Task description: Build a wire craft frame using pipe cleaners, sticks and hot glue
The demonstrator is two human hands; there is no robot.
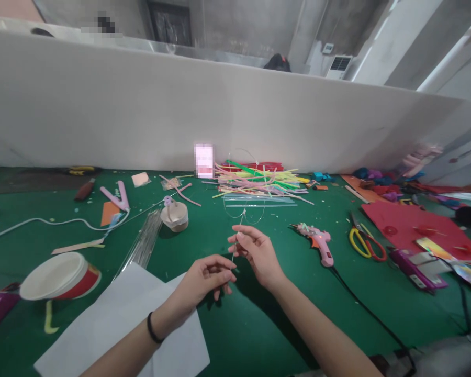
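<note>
Both hands are on a thin pale wire stem (241, 221), which stands nearly upright above the table and leans slightly right. Fine wire loops spread from its top in front of the coloured strips. My right hand (260, 255) pinches the stem between thumb and fingers around its middle. Lower down, my left hand (211, 276) has its thumb and fingertips closed at the stem's bottom end, its other fingers loosely curled. A black band circles the left wrist. Part of the stem is hidden behind the right fingers.
Coloured pipe cleaners (259, 180) lie in a pile beside a lit phone (204, 161). Rightward are a pink glue gun (317, 242) with its cord, scissors (365, 243) and red sheet (400, 220). White paper (129, 319), metal wires (143, 241) and a paper bowl (55, 275) lie left.
</note>
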